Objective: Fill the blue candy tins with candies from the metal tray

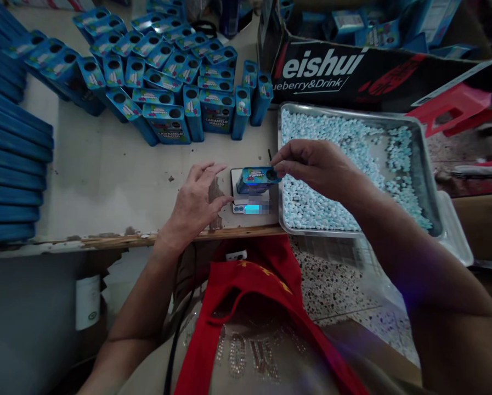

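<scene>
A blue candy tin stands on a small digital scale near the table's front edge. The scale's display is lit, but its reading is blurred. My left hand rests just left of the scale, fingers spread, holding nothing. Above the tin's round dark opening, my right hand is pinched; anything between its fingertips is too small to make out. To the right of the scale, under my right forearm, lies a metal tray of small pale-blue candies.
Several upright blue tins crowd the back of the table, with more stacked tins on the left. Behind the tray is a black cardboard box holding blue tins. A red plastic stool stands at right.
</scene>
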`<state>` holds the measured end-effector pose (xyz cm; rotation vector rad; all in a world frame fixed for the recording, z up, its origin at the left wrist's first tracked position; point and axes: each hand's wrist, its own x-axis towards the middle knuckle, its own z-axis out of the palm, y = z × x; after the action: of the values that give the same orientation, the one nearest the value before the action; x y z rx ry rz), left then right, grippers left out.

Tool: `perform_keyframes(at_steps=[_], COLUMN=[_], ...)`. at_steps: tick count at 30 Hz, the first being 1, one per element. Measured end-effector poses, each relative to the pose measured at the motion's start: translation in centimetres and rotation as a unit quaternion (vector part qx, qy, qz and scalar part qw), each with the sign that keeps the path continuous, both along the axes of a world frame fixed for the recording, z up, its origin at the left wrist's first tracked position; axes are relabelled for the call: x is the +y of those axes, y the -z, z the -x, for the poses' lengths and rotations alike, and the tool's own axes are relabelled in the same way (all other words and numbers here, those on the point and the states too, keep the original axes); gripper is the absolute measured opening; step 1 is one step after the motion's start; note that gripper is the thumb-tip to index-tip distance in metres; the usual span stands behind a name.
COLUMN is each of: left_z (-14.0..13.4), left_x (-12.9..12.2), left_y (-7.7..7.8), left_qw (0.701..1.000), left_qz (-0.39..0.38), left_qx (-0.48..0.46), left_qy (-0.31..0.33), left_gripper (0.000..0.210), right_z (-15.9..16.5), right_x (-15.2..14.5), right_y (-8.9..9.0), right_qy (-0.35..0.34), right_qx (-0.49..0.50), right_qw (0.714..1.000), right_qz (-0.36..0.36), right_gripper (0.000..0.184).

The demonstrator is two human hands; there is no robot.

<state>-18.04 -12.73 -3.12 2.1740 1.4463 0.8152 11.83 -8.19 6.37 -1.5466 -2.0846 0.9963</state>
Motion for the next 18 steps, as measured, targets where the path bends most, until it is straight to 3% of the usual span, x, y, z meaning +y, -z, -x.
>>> perform_keyframes(at_steps=[13, 18], left_z=[0.0, -0.42], left_x=[0.08, 0.53], left_y=[-0.13, -0.07], left_qw=[0.999, 0.999], left_qz=[0.008, 0.005], left_qx=[-0.022, -0.034], left_qy=[0.023, 0.026], left_gripper=[0.068, 0.064], right_z=[-0.09, -0.24], right_x=[-0.14, 0.18], right_y=[0.5, 0.76], right_qy=[-0.034, -0.008], right_qx=[-0.052, -0.013], right_qw=[0.998, 1.0], right_qz=[-0.019, 0.001], right_gripper=[0.017, 0.035])
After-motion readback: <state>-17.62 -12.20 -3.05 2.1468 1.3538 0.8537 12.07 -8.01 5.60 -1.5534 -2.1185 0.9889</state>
